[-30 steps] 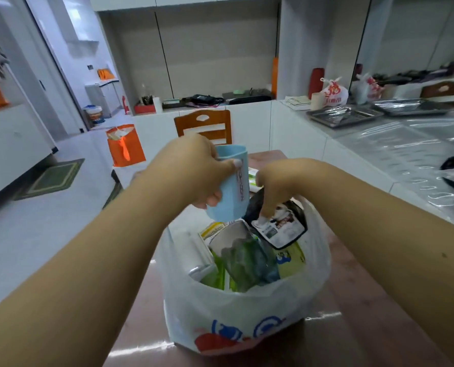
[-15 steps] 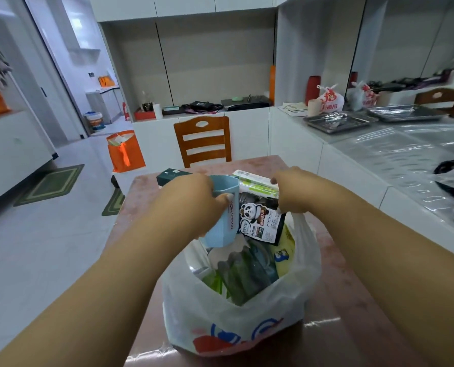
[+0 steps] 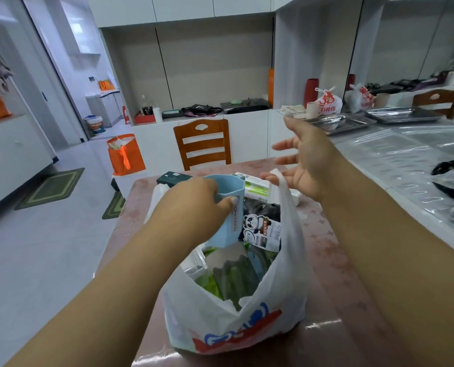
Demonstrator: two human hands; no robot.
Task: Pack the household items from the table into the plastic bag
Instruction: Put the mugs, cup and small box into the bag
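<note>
Gripping smooth blue plastic cup (image 3: pixel 231 207) with our left hand (image 3: pixel 194 205), fingers (image 3: pixel 231 201) wrapped round tapered wall, cup above mouth of thin crinkled white plastic bag (image 3: pixel 286 295) on glossy pink counter (image 3: pixel 334 266). Our right hand (image 3: pixel 305 165) raised over bag, fingers spread, empty. Panda-print pouch (image 3: pixel 263 229) standing inside bag; green-white box (image 3: pixel 256 188) behind.

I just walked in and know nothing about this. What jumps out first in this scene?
Front and centre, a white plastic bag stands on the pinkish table, stuffed with packets, one showing a panda. The left hand holds a light blue cup over the bag's mouth, while the right hand hangs open above the bag's raised handle. Behind stands a wooden chair, with an orange bag on the floor to its left.
</note>
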